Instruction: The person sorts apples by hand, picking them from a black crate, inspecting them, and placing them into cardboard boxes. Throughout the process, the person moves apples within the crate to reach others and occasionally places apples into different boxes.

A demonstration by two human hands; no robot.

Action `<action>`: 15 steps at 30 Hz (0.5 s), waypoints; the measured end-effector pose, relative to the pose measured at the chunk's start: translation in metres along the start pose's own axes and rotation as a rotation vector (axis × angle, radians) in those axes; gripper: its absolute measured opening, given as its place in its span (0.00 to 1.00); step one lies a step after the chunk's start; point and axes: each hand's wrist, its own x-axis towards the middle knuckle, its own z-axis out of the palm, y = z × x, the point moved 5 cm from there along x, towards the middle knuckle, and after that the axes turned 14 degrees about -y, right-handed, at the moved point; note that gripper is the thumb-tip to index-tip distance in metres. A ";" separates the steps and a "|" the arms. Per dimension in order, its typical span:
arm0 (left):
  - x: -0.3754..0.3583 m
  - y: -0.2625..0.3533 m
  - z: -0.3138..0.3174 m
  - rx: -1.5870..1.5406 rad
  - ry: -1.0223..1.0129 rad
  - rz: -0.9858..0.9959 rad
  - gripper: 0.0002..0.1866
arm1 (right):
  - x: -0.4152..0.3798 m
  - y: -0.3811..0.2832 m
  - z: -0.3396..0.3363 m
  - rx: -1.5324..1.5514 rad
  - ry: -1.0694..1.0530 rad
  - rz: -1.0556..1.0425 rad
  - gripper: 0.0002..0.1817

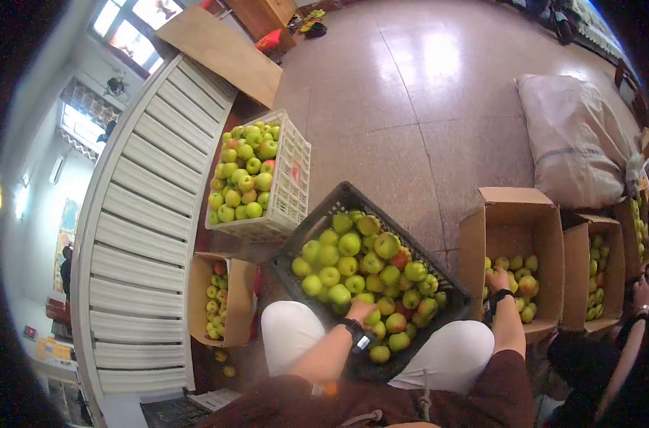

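Note:
A black plastic crate full of green-yellow apples, a few blushed red, stands between my knees. My left hand is down among them, its fingers curled around an apple that is mostly hidden under the hand. To the right, my right hand reaches over the near left side of an open cardboard box. Its fingers are closed at an apple, partly covered by the hand, beside the other apples in that box. Both wrists wear dark bands.
A white crate heaped with apples stands left, against a white slatted panel. Below it is a cardboard box of apples. More apple boxes, a large sack and another person's hand are at right.

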 end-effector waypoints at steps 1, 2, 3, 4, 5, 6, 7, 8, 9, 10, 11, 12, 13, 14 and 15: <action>-0.002 0.000 0.000 0.006 0.009 0.012 0.28 | 0.005 0.006 0.009 -0.002 -0.006 -0.034 0.32; -0.003 -0.001 0.001 0.009 0.000 -0.011 0.29 | 0.010 0.015 0.018 0.092 -0.061 -0.053 0.32; 0.000 -0.002 0.001 0.012 -0.011 -0.032 0.29 | 0.020 0.027 0.027 0.186 -0.114 -0.074 0.32; 0.002 -0.002 0.000 0.015 -0.021 -0.048 0.30 | 0.032 0.039 0.035 0.279 -0.164 -0.099 0.32; 0.001 0.001 0.002 0.048 -0.054 -0.011 0.30 | 0.052 0.055 0.043 0.257 -0.143 -0.162 0.28; -0.001 0.003 0.003 0.080 -0.086 0.029 0.31 | 0.073 0.073 0.051 0.234 -0.121 -0.227 0.25; -0.003 0.005 0.004 0.111 -0.119 0.068 0.31 | 0.073 0.075 0.049 0.287 -0.097 -0.243 0.23; -0.011 0.009 0.005 0.087 -0.065 0.072 0.30 | 0.073 0.077 0.046 0.339 -0.073 -0.260 0.21; -0.025 0.017 0.011 0.062 -0.013 0.078 0.28 | 0.055 0.067 0.036 0.469 -0.044 -0.229 0.22; -0.035 0.020 0.013 0.036 0.035 0.083 0.27 | 0.032 0.055 0.023 0.597 -0.012 -0.198 0.22; -0.032 0.018 0.014 -0.001 -0.003 0.103 0.25 | 0.004 0.041 0.010 0.700 -0.015 -0.159 0.21; -0.022 0.015 0.011 -0.038 -0.041 0.122 0.23 | -0.042 0.010 -0.011 0.804 -0.017 -0.121 0.21; -0.017 0.013 0.011 -0.075 -0.081 0.143 0.21 | -0.076 -0.010 -0.026 0.907 -0.019 -0.085 0.20; -0.025 0.018 0.015 -0.097 -0.098 0.200 0.20 | -0.092 -0.015 -0.036 0.972 0.022 -0.102 0.17; -0.039 0.027 0.020 -0.121 -0.114 0.255 0.19 | -0.107 -0.020 -0.049 1.056 0.024 -0.146 0.16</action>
